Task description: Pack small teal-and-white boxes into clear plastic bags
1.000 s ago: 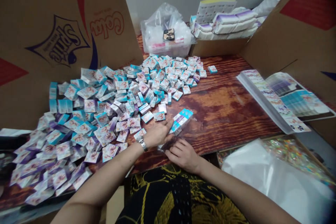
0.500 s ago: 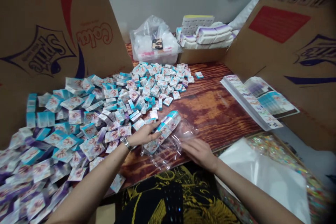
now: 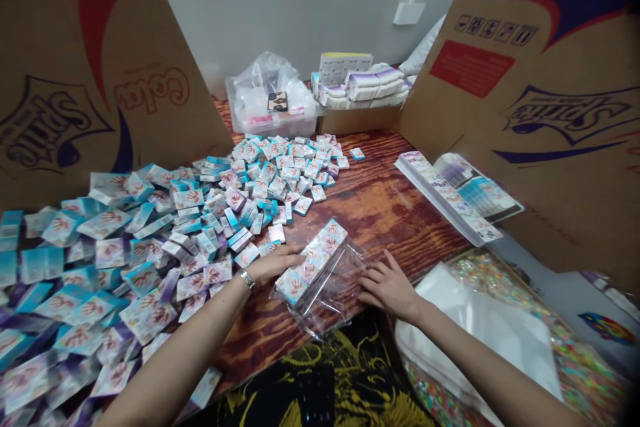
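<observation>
A row of small white and light-blue boxes printed with hands [image 3: 313, 263] lies slantwise on the table inside a clear plastic bag [image 3: 333, 297]. The loose part of the bag spreads out flat to the right of the row and towards me. My left hand [image 3: 273, 265], a watch on its wrist, rests with outstretched fingers against the left side of the row. Just right of the bag is my right hand [image 3: 387, 287], fingers spread and holding nothing. Whether its fingertips touch the film I cannot tell.
Many loose small boxes [image 3: 190, 260] are heaped on the left. Behind stand a clear plastic tub [image 3: 275, 123] and an open carton [image 3: 360, 121] of packs. Printed sheets [image 3: 450, 197] and white plastic film [image 3: 470, 327] are on the right. Large cardboard panels flank the table [image 3: 370, 187].
The row of boxes now lies flatter, its printed faces up. My right hand has drawn away from the bag and spread its fingers. My left hand has loosened its grasp. The view has shifted.
</observation>
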A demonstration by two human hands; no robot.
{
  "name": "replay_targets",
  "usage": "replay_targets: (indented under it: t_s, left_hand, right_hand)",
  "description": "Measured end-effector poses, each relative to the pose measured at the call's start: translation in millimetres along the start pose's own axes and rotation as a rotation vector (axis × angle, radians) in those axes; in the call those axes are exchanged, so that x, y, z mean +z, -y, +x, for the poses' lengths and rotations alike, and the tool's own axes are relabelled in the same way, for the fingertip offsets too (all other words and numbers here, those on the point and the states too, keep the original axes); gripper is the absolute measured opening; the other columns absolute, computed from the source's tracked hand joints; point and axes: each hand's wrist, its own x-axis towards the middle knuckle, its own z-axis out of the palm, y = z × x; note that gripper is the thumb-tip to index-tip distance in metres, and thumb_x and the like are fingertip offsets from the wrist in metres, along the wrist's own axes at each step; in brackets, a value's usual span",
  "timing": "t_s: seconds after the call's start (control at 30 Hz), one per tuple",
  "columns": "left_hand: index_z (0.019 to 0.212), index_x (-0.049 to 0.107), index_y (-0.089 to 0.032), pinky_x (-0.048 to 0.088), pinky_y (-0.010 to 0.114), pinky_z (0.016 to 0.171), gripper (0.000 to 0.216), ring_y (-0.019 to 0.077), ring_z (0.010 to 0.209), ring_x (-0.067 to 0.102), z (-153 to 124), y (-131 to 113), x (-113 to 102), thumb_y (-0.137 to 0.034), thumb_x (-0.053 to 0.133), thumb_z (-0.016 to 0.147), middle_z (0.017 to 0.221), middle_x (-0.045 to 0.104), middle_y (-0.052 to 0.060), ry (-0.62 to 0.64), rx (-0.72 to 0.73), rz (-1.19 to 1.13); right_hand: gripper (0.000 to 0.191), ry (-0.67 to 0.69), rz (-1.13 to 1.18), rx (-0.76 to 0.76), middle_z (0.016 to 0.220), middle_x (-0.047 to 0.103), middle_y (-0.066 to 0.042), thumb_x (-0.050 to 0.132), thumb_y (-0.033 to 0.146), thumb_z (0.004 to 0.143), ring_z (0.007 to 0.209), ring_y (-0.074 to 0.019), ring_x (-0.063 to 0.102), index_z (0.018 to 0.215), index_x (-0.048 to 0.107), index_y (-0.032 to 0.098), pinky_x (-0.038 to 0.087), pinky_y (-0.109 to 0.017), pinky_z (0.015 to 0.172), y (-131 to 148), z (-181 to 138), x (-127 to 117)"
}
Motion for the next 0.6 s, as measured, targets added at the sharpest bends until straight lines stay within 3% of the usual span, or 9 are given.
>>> replay_targets:
  t_s: [0.1,0.23,0.4,0.5,0.6]
  left_hand:
    - [0.128,0.049,-0.017,0.041,0.036,0.098,0.057,0.0247,0.115,0.053,16,-4,0,-0.045,0.049,0.079,0.132,0.052,0.006,0.023,-0.016,0.119]
    - [0.128,0.049,-0.016,0.032,0.037,0.105,0.058,0.0258,0.125,0.042,28,-8,-7,-0.045,0.050,0.077,0.138,0.045,0.007,0.014,-0.003,0.284]
    - [0.126,0.049,-0.019,0.035,0.034,0.103,0.050,0.0237,0.122,0.045,30,-22,-17,-0.035,0.051,0.079,0.133,0.050,0.005,0.003,0.082,0.489]
    - [0.128,0.045,-0.014,0.038,0.037,0.099,0.049,0.0250,0.114,0.051,24,-35,-9,-0.025,0.048,0.081,0.127,0.054,0.011,-0.087,0.124,0.636]
    - [0.133,0.037,-0.012,0.039,0.045,0.096,0.047,0.0283,0.112,0.050,7,-40,18,-0.028,0.037,0.089,0.124,0.052,0.017,-0.296,0.154,0.794]
  right_hand:
    - [0.033,-0.006,0.017,0.019,0.102,0.066,-0.004,0.050,0.049,0.087,0.097,-0.0201,0.054,0.107,0.062,0.026,0.007,-0.053,0.106,2,1,-4]
    - [0.038,0.000,0.035,-0.009,0.117,0.061,-0.004,0.046,0.049,0.089,0.104,-0.0200,0.051,0.118,0.056,0.027,0.011,-0.048,0.106,12,9,0]
    - [0.034,0.046,-0.036,0.019,0.102,0.066,-0.004,0.044,0.044,0.091,0.092,-0.0195,0.053,0.118,0.056,0.027,0.023,-0.044,0.099,18,19,8]
    - [0.033,0.080,-0.068,0.038,0.091,0.066,-0.005,0.043,0.041,0.092,0.087,-0.0197,0.053,0.119,0.055,0.027,0.029,-0.041,0.093,20,25,8]
    - [0.032,0.103,-0.074,0.052,0.095,0.064,-0.006,0.043,0.040,0.092,0.089,-0.0205,0.053,0.118,0.055,0.026,0.031,-0.040,0.091,22,32,8]
